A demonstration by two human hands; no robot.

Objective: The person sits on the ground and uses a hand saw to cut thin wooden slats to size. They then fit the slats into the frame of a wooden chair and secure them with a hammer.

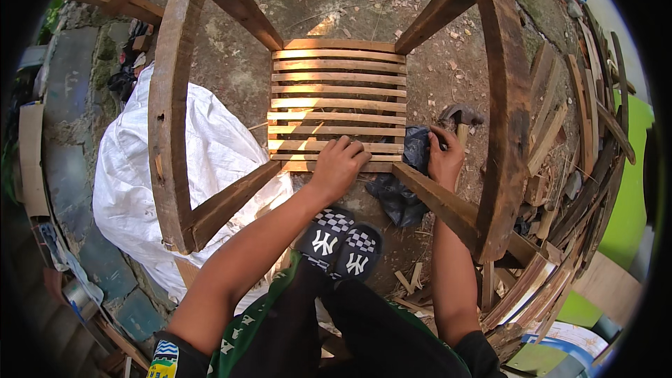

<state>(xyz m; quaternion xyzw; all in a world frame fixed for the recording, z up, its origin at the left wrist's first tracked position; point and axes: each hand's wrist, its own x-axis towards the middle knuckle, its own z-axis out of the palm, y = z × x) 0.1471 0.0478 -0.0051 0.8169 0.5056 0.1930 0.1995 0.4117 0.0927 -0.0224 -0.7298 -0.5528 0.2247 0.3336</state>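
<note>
A wooden chair frame lies in front of me with a slatted seat between two curved side rails. My left hand rests flat on the nearest slats, fingers spread. My right hand is closed around the handle of a hammer, whose dark head sits just beyond the seat's right corner. A dark plastic bag lies under and beside that hand. My feet, in black-and-white checked sandals, stand just below the seat.
A large white sack lies on the ground at left under the side rail. Stacked wood offcuts and planks crowd the right side. Wood chips litter the bare dirt beyond the seat.
</note>
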